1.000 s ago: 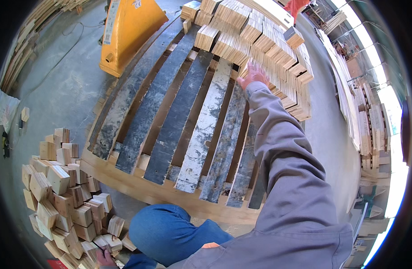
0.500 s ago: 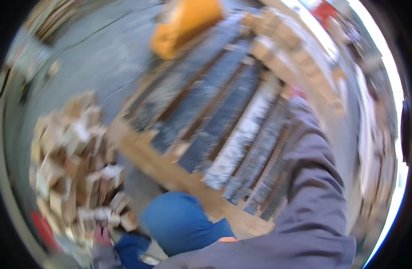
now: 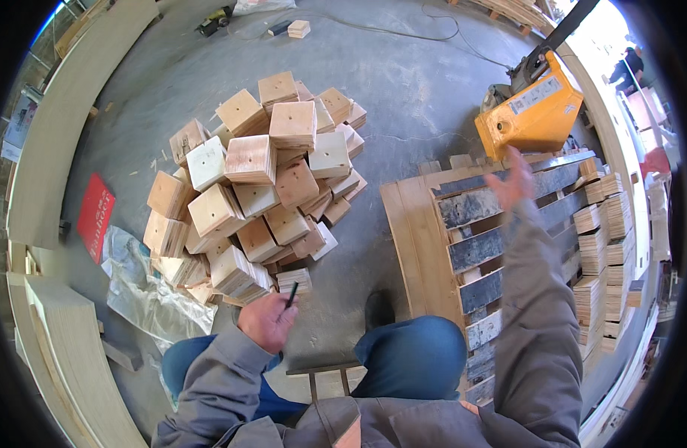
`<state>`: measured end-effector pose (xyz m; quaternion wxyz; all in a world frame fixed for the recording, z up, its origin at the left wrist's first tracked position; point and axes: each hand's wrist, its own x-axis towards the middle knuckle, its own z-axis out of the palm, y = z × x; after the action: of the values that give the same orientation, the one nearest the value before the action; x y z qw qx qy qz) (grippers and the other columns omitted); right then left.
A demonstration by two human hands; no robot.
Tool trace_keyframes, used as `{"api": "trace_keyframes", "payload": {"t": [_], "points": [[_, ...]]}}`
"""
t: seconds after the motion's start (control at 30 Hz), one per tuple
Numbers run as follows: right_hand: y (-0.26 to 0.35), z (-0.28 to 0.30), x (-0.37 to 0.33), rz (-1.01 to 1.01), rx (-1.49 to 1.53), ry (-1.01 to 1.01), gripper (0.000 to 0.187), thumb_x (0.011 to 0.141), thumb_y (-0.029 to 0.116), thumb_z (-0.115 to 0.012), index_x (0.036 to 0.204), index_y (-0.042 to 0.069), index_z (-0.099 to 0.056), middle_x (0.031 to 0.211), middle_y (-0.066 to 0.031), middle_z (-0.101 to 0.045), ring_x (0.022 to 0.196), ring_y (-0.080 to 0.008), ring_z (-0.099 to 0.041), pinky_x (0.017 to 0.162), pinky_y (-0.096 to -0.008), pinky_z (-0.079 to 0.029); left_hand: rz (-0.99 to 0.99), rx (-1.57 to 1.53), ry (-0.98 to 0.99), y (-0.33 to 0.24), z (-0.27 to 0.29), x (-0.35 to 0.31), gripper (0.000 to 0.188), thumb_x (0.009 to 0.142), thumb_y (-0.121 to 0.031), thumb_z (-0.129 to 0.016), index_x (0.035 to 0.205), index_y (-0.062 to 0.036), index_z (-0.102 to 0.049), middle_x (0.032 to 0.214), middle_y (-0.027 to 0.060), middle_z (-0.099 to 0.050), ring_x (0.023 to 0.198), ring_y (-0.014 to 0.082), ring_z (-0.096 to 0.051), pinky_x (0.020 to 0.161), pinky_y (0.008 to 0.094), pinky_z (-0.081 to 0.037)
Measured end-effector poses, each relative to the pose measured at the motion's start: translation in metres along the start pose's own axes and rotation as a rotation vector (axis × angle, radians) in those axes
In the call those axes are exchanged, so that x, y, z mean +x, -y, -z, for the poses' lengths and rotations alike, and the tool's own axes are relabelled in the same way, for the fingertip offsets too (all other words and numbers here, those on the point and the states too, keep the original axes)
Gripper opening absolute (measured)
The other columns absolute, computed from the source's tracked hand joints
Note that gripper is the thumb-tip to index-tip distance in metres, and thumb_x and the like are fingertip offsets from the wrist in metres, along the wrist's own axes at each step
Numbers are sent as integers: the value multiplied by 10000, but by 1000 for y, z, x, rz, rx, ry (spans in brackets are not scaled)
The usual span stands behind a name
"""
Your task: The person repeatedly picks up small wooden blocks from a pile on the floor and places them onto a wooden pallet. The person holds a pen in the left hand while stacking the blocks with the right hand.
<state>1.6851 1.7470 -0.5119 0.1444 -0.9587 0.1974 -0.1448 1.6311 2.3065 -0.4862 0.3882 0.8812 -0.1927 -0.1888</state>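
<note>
My left hand (image 3: 267, 322) is closed on a thin black pen-like stick (image 3: 292, 294), just in front of a heap of plywood blocks (image 3: 292, 123). These blocks are square and layered, most with a small dark dot in the middle of the face. Out to the right, my right hand (image 3: 514, 181) hangs over a wooden pallet (image 3: 414, 254), fingers spread and holding nothing. Dark, worn slats (image 3: 476, 252) run across the pallet. Along its right side stand stacked plywood blocks (image 3: 588, 250) in rows.
A yellow machine body (image 3: 534, 112) stands beyond the pallet. Left of the heap lie crumpled clear plastic (image 3: 153, 295) and a red board (image 3: 97, 216). A power tool (image 3: 212, 22) and cable are on the far floor. Long boards (image 3: 82, 366) line the left edge.
My view has swung right to left, bringing the heap to the middle. My right hand has come away from the stacked blocks. My left hand now sits before the heap.
</note>
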Motion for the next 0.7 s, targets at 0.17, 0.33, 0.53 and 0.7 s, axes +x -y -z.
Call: {"api": "trace_keyframes", "payload": {"t": [0.17, 0.33, 0.53, 0.7], "points": [[212, -111, 49, 271, 164, 229, 1037, 709, 314, -865, 1547, 60, -309, 1513, -241, -417, 1395, -384, -420, 1158, -435, -360, -144, -20, -81, 5, 15, -19, 196, 908, -141, -676, 1060, -18, -655, 877, 178, -673, 778, 374, -667, 682, 420, -542], [331, -167, 56, 419, 410, 335, 1095, 693, 239, -865, 1560, 49, -224, 1531, -243, -380, 1416, -401, -383, 1166, -434, -363, -213, -71, -113, 14, 35, -31, 228, 877, -119, -708, 1071, -38, -621, 867, 161, -672, 762, 363, -663, 650, 424, -544], [335, -194, 65, 394, 423, 161, 941, 606, 276, -869, 1399, 19, -431, 1318, -236, -543, 1259, -398, -517, 1060, -463, -445, -192, -42, -90, 14, 36, -31, 174, 847, -66, -715, 1010, -36, -660, 842, 160, -676, 759, 353, -678, 659, 395, -546], [286, -156, 45, 267, 443, 96, 980, 511, 371, -935, 1307, 4, -499, 1245, -255, -539, 1183, -406, -531, 990, -462, -473, -44, -126, -108, 43, 16, -45, 115, 923, -24, -620, 1030, 18, -631, 776, 71, -650, 693, 151, -618, 639, 293, -504]]}}
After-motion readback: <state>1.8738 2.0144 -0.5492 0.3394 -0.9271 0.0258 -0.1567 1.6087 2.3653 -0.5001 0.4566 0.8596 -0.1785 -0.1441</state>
